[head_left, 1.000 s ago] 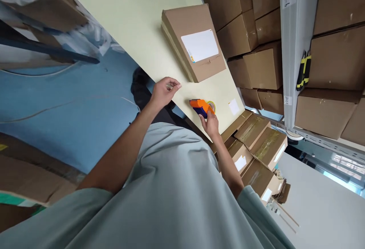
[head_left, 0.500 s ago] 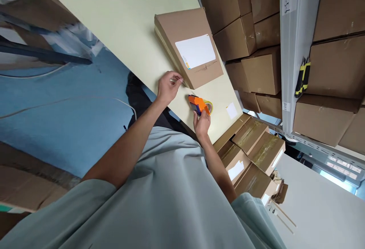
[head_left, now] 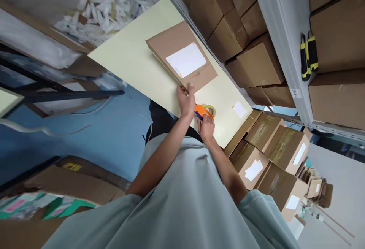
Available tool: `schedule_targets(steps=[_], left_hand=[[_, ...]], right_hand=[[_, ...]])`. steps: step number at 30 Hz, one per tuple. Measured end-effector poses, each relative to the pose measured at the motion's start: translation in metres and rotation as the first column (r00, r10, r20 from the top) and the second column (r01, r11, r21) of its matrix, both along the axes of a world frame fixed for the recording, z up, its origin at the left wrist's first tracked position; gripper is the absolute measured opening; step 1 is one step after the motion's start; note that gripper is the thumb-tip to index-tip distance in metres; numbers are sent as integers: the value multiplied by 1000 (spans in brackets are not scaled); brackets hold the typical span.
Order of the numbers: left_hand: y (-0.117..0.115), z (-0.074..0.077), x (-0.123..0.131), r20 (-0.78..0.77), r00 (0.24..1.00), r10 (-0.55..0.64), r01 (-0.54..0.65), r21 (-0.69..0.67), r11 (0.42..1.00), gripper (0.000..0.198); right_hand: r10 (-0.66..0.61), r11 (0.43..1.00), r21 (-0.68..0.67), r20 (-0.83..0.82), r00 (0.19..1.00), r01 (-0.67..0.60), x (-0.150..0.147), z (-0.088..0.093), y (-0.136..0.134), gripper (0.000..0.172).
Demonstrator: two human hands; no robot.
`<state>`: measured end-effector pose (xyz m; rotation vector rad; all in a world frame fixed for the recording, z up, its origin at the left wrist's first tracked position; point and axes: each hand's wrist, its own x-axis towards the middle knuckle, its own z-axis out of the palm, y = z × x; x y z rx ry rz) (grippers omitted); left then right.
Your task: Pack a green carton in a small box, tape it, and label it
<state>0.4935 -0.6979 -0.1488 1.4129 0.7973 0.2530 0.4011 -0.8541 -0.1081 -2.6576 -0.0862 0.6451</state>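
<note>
Left hand (head_left: pixel 186 99) has shifted to the six-o'clock corner of the carton (head_left: pixel 174 43), its grip unclear; right hand (head_left: pixel 207 128) clasps the orange tape dispenser (head_left: pixel 200 110) at the carton's five o'clock. Label (head_left: pixel 186 59) on; remaining taping, cannot tell.

The table (head_left: pixel 137 64) is pale yellow. A flat box (head_left: pixel 175 43) lies on it, close to the long side by the shelf (head_left: pixel 281 43). A small white paper (head_left: pixel 239 109) lies on it too, near one end, well apart from the flat box. The shelf is grey. Big boxes (head_left: pixel 339 36) sit on it, and two black and yellow knives (head_left: pixel 313 53) lie side by side in front of them. The floor (head_left: pixel 114 138) is blue.
</note>
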Motion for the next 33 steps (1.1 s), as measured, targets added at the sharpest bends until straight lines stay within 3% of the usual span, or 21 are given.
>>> schedule_targets(steps=[3,6,9,12,16,20,24,27,30,33], left_hand=[[-19,9,21,-106,985,136,-140,-35,989,67],[-14,5,22,-105,992,64,-66,-16,998,68],[9,-2,8,-74,996,-46,46,-4,999,65],[28,-3,-2,-111,987,-114,114,-6,994,65],[35,0,-4,-126,985,-118,114,-38,993,66],[39,3,-2,-126,982,-143,139,-40,990,65],[50,7,-2,-164,960,-227,230,2,973,65],[62,10,-2,-176,944,-279,289,28,957,67],[85,13,-1,-184,914,-362,374,39,926,70],[129,20,3,-210,826,-524,541,33,840,74]], right_hand=[[8,1000,5,-21,1000,-7,-2,5,6,26],[-22,999,44,-25,999,23,-5,6,17,13],[4,998,55,-31,1000,-2,-8,10,19,12],[75,996,-40,-49,996,-77,-14,23,-6,15],[125,951,-267,-133,983,-157,-15,53,-69,26],[206,906,-349,-134,969,-241,34,69,-103,37],[315,877,-350,-97,944,-328,116,62,-92,42],[398,839,-357,-114,910,-411,158,56,-79,45],[506,782,-366,-98,857,-504,172,52,-74,46],[626,704,-375,-75,776,-603,163,50,-68,48]])
